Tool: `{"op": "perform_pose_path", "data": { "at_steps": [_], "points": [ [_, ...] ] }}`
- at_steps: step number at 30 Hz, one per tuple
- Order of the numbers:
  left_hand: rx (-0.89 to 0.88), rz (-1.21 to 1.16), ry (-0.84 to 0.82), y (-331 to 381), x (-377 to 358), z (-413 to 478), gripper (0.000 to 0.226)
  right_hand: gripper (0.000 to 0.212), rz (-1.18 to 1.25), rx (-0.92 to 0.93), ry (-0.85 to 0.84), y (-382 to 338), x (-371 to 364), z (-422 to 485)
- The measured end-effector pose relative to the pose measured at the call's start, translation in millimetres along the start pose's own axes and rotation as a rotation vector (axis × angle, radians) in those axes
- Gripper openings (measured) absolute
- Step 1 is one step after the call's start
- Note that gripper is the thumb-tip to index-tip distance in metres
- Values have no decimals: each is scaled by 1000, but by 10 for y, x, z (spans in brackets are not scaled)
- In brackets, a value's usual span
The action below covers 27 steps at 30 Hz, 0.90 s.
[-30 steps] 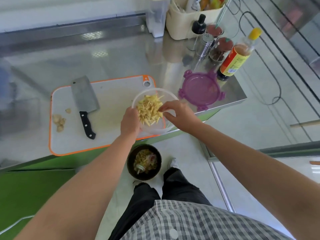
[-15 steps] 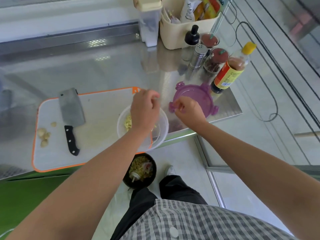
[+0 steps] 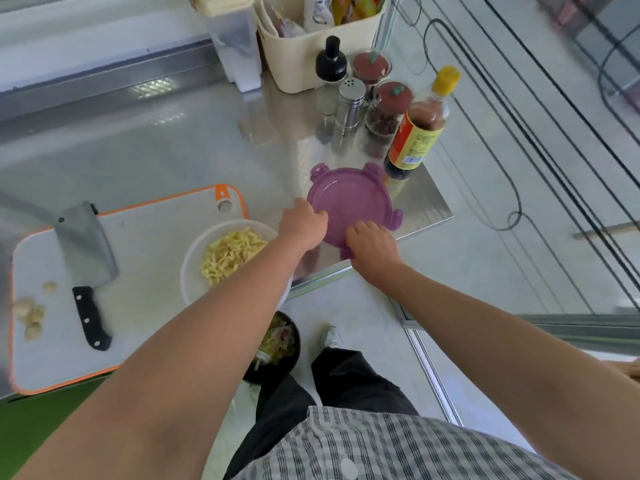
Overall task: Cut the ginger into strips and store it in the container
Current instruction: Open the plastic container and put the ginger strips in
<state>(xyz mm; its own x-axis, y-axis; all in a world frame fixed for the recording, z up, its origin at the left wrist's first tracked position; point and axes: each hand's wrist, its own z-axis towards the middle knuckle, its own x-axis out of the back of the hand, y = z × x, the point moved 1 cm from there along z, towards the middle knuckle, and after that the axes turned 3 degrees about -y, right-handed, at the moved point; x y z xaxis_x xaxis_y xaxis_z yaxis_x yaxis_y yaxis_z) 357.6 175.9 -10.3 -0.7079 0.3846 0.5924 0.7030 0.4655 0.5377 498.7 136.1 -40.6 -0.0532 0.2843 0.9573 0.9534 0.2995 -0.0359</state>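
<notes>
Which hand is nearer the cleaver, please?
Left. The left hand is right of the cleaver, at the purple lid's left edge; the right hand lies farther right.

we see a glossy stainless steel countertop (image 3: 173, 150), a smooth translucent purple plastic round lid (image 3: 349, 199), a matt white plastic cutting board with orange rim (image 3: 152, 251), a dull grey metal cleaver with shiny black handle (image 3: 83, 240), and our checked cloth shirt (image 3: 381, 448).
</notes>
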Motion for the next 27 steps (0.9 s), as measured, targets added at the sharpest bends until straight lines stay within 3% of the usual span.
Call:
{"op": "perform_pose_path", "data": {
  "at_steps": [3, 5, 9, 11, 13, 17, 19, 21, 24, 27],
  "points": [
    [124, -207, -9, 48, -54, 39, 48, 29, 134, 62, 138, 50, 32, -34],
    [169, -346, 68, 91, -18, 35, 48, 34, 274, 62, 244, 93, 111, -59],
    [125, -886, 146, 172, 145, -20, 32, 19, 604, -8, 488, 140, 404, -71],
    [74, -999, 130, 174, 248, -82, 36, 15, 761, -16, 514, 97, 593, -65],
    [18, -993, 192, 157, 367, -145, 42, 13, 964, -43, 479, 18, 786, -82],
    [-42, -637, 412, -66, 602, -263, 57, 12, 1313, -101, 498, -136, 1058, -155],
    [-63, -524, 440, -236, 728, -333, 62, 10, 1447, -130, 522, -207, 1111, -173],
    [-43, -596, 396, -422, 853, -365, 72, 8, 1583, -166, 495, -281, 1096, -148],
    [-43, -650, 388, -688, 1024, -440, 66, 11, 1829, -228, 299, -486, 994, -104],
    [-18, -535, 454, -993, 1081, -622, 47, 18, 1776, -354, 82, -713, 780, -130]
  ]
}}
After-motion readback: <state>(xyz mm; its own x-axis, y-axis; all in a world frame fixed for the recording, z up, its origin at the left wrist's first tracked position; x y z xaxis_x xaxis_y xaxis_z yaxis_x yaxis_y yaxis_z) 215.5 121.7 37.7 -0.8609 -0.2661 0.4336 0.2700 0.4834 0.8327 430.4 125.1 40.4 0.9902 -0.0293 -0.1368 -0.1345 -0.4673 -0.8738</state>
